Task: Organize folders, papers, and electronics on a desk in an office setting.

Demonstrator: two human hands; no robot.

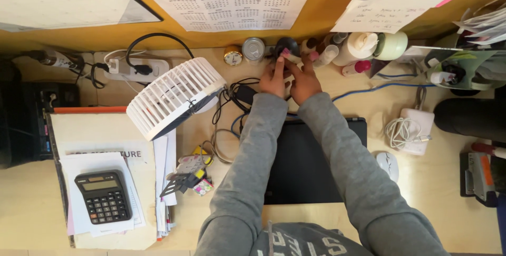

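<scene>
Small tube with a pink cap [289, 56], at the back of the desk [221, 219] beside a dark round pot [287, 45], is pinched between left hand [274, 79] and right hand [304, 82]; judged light, stiff, slippery, best gripped mid-body.

both hands, left hand [272, 79] and right hand [304, 83], cover most of the small dark round object [287, 46]; the closed black laptop [300, 166] disappears partly under grey sleeves [337, 150].
</scene>
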